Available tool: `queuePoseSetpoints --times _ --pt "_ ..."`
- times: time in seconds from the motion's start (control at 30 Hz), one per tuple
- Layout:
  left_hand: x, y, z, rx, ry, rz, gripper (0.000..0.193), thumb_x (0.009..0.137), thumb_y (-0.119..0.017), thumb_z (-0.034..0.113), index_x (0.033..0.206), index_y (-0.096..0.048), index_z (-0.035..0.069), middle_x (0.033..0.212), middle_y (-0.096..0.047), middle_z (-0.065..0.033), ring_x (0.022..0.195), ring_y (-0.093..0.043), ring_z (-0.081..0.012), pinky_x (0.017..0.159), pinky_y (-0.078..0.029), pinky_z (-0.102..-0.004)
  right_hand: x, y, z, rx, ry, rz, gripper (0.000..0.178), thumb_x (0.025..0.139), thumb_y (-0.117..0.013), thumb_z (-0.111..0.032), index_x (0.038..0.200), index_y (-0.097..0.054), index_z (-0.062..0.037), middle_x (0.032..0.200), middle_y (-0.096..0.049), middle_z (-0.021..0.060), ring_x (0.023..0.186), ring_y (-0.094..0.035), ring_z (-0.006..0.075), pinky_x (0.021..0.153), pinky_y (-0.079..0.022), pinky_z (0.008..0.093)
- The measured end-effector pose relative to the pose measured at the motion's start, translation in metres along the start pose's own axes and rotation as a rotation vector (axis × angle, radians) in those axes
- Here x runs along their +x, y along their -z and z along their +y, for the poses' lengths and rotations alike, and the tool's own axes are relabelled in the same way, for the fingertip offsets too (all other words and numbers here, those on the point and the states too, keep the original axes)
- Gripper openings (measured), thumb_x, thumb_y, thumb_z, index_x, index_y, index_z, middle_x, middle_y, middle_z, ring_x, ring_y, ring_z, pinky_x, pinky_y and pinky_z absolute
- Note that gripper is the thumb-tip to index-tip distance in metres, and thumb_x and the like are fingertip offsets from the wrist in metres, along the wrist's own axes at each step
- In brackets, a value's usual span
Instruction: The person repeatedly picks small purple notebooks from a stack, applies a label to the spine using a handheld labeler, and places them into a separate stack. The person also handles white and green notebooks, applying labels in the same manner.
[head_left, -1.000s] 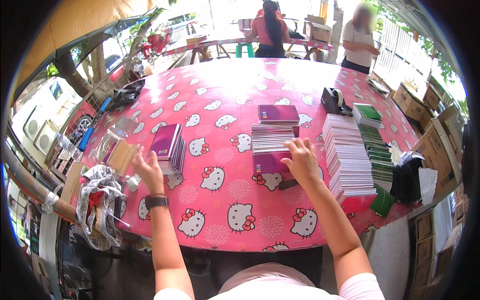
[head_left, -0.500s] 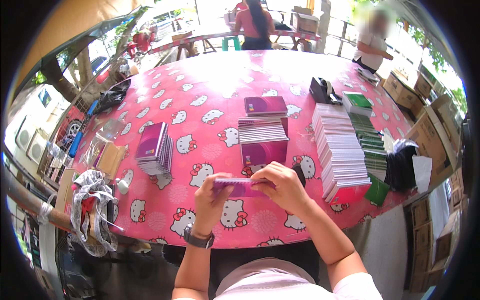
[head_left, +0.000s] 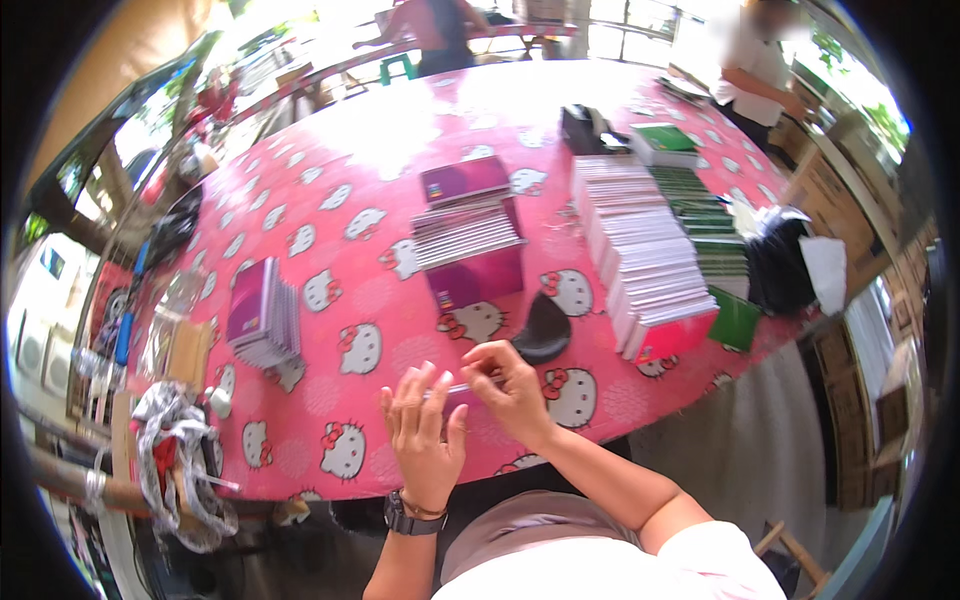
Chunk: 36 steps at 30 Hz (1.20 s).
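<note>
A small purple spiral notebook (head_left: 458, 398) shows only in part between my hands, over the near edge of the table. My left hand (head_left: 425, 430), with a dark watch on its wrist, has its fingers stretched and spread along the notebook's left side. My right hand (head_left: 512, 395) is closed, thumb and fingers pinched at the notebook's right end. A black curved object (head_left: 546, 330) lies just beyond my right hand. Farther off stands a row of purple notebooks (head_left: 470, 240), and at the left a smaller purple stack (head_left: 262, 315) leans slightly.
Long rows of white-edged pink notebooks (head_left: 640, 260) and green notebooks (head_left: 700, 215) stand at the right, with a black tape dispenser (head_left: 590, 130) behind. A black bag (head_left: 780, 265) sits beside them. Bundled cloth (head_left: 175, 440) lies front left. A person (head_left: 755, 75) stands far right.
My view has swung, so the table's things sit farther left. My left hand has gone from gripping the notebook to spread fingers; my right hand still pinches it.
</note>
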<state>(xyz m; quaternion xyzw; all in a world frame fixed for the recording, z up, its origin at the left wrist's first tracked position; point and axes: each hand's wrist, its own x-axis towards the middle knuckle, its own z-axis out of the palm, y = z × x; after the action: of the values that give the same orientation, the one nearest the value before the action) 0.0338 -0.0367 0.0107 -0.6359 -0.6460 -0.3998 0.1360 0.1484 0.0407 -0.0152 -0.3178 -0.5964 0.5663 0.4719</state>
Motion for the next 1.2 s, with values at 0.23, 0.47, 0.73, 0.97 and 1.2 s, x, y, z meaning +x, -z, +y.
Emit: queuePoseSetpoints --times 0.23,0.47,0.73,0.97,1.2 --pt "-0.003 -0.009 -0.013 -0.164 -0.071 -0.052 0.019 0.077 -0.065 -0.001 0.093 -0.067 0.008 0.085 -0.065 -0.005 0.08 -0.059 -0.021 0.077 -0.041 -0.0333 0.012 0.131 -0.059 -0.383 0.418 0.325 0.012 0.088 -0.062 -0.017 0.092 -0.062 -0.0065 0.088 -0.064 0.0063 0.077 -0.06 0.0157 0.068 -0.047 0.029" --pt "0.003 -0.014 -0.007 -0.204 -0.076 -0.089 0.018 0.078 -0.065 0.003 0.093 -0.068 0.011 0.088 -0.066 -0.0023 0.081 -0.06 -0.0186 0.078 -0.039 -0.0321 0.008 0.438 -0.053 -1.208 0.182 0.993 0.013 0.08 -0.065 -0.008 0.092 -0.067 -0.0028 0.084 -0.069 0.0141 0.076 -0.068 0.0265 0.069 -0.053 0.035" --pt "0.003 -0.012 -0.008 -0.159 -0.034 -0.101 0.012 0.081 -0.066 0.005 0.091 -0.068 0.01 0.086 -0.066 -0.0019 0.081 -0.059 -0.0172 0.079 -0.039 -0.0311 0.047 0.43 -0.032 -1.719 -0.467 0.579 0.022 0.071 -0.071 -0.023 0.084 -0.069 -0.006 0.091 -0.067 0.0145 0.09 -0.064 0.0302 0.081 -0.051 0.0391" --pt "0.005 -0.017 -0.004 -0.154 -0.061 -0.105 0.016 0.077 -0.069 0.007 0.092 -0.067 0.011 0.088 -0.064 -0.0009 0.083 -0.057 -0.0178 0.079 -0.039 -0.0318 0.041 0.441 -0.048 -1.38 -0.298 0.829 0.02 0.068 -0.067 -0.02 0.081 -0.065 -0.0053 0.084 -0.067 0.0182 0.085 -0.065 0.0322 0.077 -0.051 0.0398" --pt "0.003 -0.019 -0.004 -0.152 -0.025 -0.104 0.019 0.075 -0.072 0.011 0.093 -0.067 0.013 0.087 -0.062 0.0004 0.083 -0.055 -0.0177 0.078 -0.037 -0.0325 0.036 0.471 -0.053 -1.34 -0.052 0.82 0.028 0.076 -0.059 -0.011 0.104 -0.058 -0.0035 0.09 -0.066 0.018 0.085 -0.064 0.0336 0.079 -0.05 0.0399"
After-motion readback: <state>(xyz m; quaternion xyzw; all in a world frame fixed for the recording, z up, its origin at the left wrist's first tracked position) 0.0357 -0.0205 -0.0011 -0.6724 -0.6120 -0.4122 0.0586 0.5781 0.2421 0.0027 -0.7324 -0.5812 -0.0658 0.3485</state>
